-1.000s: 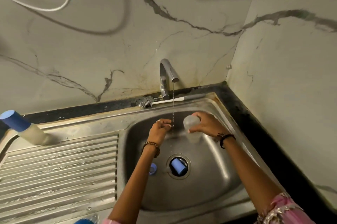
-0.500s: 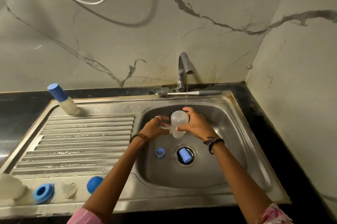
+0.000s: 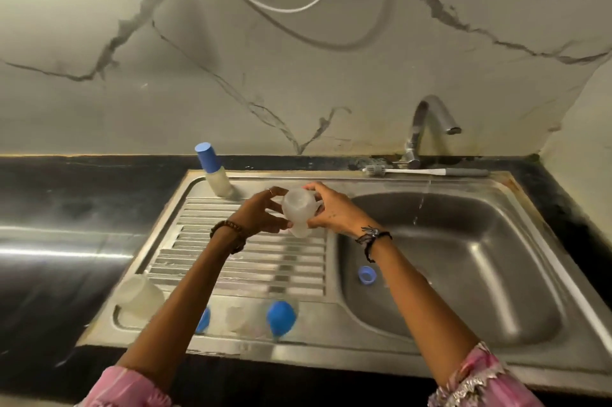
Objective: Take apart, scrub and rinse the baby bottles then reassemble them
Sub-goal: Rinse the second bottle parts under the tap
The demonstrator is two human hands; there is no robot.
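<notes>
A clear bottle body point(image 3: 298, 209) is held above the ribbed drainboard point(image 3: 251, 260), its open mouth tilted toward me. My left hand point(image 3: 263, 214) grips its left side and my right hand point(image 3: 331, 211) grips its right side. On the sink's front ledge lie another clear bottle body point(image 3: 139, 295), a blue ring point(image 3: 202, 320), a clear teat point(image 3: 239, 317) and a blue cap point(image 3: 280, 317). A blue ring point(image 3: 366, 274) lies inside the basin point(image 3: 480, 267). A capped bottle point(image 3: 213, 171) stands at the back left of the drainboard.
The tap point(image 3: 427, 128) runs a thin stream into the basin. A bottle brush point(image 3: 427, 171) lies on the sink's back ledge. Black countertop point(image 3: 66, 241) extends to the left. Marble walls close off the back and right.
Both hands have carried the clear bottle body left, out from under the running tap in the basin to above the drainboard. The camera view has swung left as well.
</notes>
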